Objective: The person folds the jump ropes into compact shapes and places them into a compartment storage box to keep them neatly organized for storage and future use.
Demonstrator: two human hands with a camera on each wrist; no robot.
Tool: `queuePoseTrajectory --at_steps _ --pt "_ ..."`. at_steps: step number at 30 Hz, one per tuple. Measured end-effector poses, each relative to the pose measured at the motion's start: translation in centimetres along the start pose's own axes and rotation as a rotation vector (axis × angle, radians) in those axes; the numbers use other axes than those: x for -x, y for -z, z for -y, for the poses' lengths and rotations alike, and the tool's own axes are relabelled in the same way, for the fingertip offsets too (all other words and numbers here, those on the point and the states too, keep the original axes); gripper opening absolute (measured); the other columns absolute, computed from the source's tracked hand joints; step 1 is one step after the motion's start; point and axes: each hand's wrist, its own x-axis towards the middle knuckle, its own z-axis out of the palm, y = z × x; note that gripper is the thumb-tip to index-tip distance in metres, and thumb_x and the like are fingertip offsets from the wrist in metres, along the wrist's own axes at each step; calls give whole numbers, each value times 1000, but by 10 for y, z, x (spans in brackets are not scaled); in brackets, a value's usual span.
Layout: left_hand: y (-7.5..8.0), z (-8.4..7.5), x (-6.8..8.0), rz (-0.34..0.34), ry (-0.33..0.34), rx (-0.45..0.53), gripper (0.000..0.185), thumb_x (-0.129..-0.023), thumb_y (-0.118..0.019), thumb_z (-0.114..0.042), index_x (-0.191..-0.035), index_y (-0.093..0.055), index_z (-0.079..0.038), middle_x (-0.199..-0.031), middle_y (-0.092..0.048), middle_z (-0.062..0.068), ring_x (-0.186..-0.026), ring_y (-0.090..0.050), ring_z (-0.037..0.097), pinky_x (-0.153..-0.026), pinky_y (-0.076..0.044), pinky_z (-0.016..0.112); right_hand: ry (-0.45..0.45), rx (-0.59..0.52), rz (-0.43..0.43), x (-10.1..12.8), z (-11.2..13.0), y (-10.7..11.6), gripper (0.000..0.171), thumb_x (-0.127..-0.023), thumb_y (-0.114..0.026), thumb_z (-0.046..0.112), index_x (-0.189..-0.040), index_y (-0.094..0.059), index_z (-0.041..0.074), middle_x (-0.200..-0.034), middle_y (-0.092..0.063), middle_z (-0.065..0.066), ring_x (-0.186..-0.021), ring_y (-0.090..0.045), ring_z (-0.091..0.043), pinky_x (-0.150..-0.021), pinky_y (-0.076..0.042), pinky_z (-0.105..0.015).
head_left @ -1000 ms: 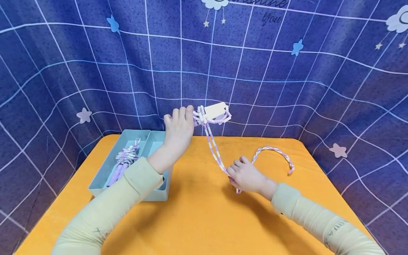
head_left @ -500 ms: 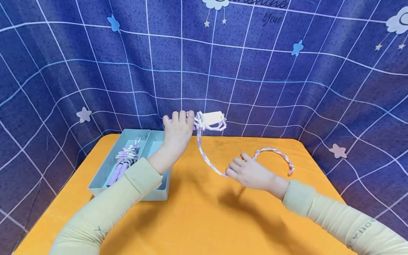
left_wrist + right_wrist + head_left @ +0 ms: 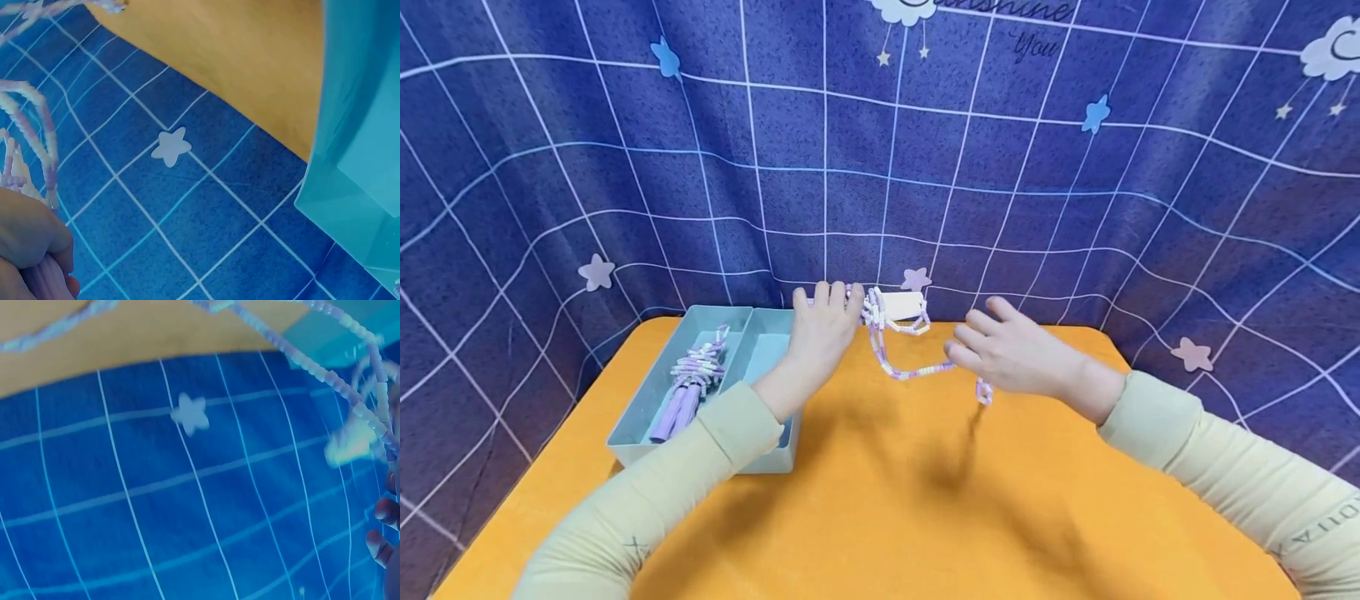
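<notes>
1. Left hand [image 3: 820, 333], just above centre in the head view, is raised over the far edge of the table [image 3: 880, 500] with its fingers curled round a purple handle; the left wrist view shows the fingers [image 3: 31, 234] wrapped about that handle at the lower left of the frame.
2. Beside that hand hangs a coiled bundle of the beaded jump rope [image 3: 887, 321], lilac and white, with a white tag on it.
3. From the bundle a slack strand sags to the right and reaches the right hand [image 3: 1011, 354], right of centre.
4. Right hand has its fingers stretched out and loosely spread, palm down; the strand passes under it and a short end dangles below. Whether the fingers pinch the rope cannot be told.
5. At the left of the table stands a teal tray [image 3: 647, 417] with two compartments; the left one holds a second jump rope [image 3: 688, 383], bundled.
6. Behind the table hangs a blue checked cloth [image 3: 1075, 208] with stars.
</notes>
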Motion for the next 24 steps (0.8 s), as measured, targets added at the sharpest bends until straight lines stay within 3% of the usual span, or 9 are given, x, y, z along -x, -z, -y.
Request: queuePoseTrajectory --at_steps 5,10,14,19,24 --pt "-2 -6 5 12 -51 18 38 -96 -22 -11 -119 -53 -6 -93 -54 14 -84 -50 32 -71 -39 49 -13 21 -54 -8 -21 16 26 -97 -24 11 -92 -49 8 -81 -50 -5 -72 -44 -24 -72 -36 -42" --pt "-3 -14 8 -2 -104 23 28 -95 -43 -19 -119 -54 -8 -96 -55 12 -86 -49 30 -71 -39 47 -25 48 -88 -16 -38 26 27 -97 -25 9 -95 -52 7 -80 -50 -5 -71 -45 -25 -73 -37 -43" --pt "0 -23 9 -6 -164 13 34 -90 -56 -28 -119 -54 -10 -96 -55 10 -89 -49 29 -73 -41 46 -35 71 -92 -22 -49 33 26 -97 -26 9 -96 -52 7 -79 -49 -5 -71 -44 -25 -74 -37 -43" --pt "3 -34 9 -51 -216 55 26 -94 -43 -20 -116 -54 -10 -92 -54 9 -86 -49 28 -72 -40 45 -38 80 -114 -28 -59 40 25 -94 -27 5 -95 -52 5 -79 -50 -6 -70 -44 -26 -73 -37 -42" --pt "8 -46 7 -83 -261 78 31 -96 -27 -13 -112 -54 -11 -88 -52 8 -83 -48 26 -72 -40 43 -46 107 -124 -35 -66 44 25 -96 -26 4 -94 -51 4 -79 -51 -7 -71 -44 -26 -74 -38 -43"
